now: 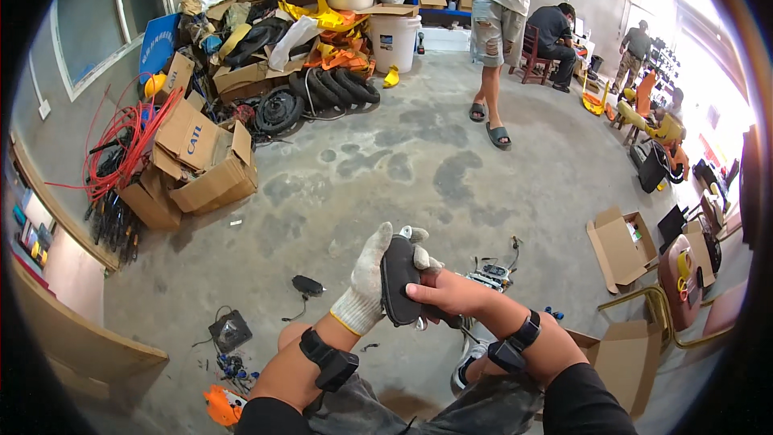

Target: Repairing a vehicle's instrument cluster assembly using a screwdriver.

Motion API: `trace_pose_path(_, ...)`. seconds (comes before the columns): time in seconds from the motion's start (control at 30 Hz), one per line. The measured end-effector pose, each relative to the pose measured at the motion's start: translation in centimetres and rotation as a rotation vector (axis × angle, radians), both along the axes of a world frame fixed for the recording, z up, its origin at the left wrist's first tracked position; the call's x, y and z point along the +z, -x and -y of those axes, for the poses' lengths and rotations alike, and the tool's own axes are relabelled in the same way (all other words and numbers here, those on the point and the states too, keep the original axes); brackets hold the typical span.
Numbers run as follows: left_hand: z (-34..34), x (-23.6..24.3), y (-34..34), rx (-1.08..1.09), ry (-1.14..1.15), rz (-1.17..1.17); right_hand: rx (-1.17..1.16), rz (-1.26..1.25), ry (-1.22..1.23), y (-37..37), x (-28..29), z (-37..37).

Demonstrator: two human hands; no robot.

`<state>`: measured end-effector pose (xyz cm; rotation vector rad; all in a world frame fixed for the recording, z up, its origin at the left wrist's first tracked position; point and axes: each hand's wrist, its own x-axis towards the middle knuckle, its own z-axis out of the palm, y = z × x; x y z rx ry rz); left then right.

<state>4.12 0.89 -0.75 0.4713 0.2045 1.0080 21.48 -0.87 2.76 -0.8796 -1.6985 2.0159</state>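
Between my two hands is a black oblong part (398, 280) with rounded ends, held tilted nearly upright over the floor. My left hand (369, 282) wears a pale knitted glove and grips it from the left, fingertips curling round its far end. My bare right hand (435, 294) presses its thumb on the part's near right side. A silvery piece shows at the top of the part. Something dark juts out below my right hand, and I cannot make out what it is. The underside of the part is hidden.
A black piece with a cable (307, 285), a dark square part (230, 330) and an orange part (224, 405) lie left on the floor. To the right are cardboard boxes (622, 251) and a chair (680, 282). A person in sandals (498, 24) stands ahead; tyres (338, 89) lie far left.
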Motion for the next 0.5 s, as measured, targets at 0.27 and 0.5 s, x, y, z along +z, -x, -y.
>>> trace_pose_path(0.27, -0.4, 0.5, 0.2, -0.027, 0.078, 0.061, 0.037, -0.050, -0.001, -1.0, -1.0, -1.4)
trace_pose_path(0.5, 0.3, 1.0, 0.6, -0.139, 0.096, 0.189, 0.071, -0.222, 0.156, -0.8, -5.1, -1.5)
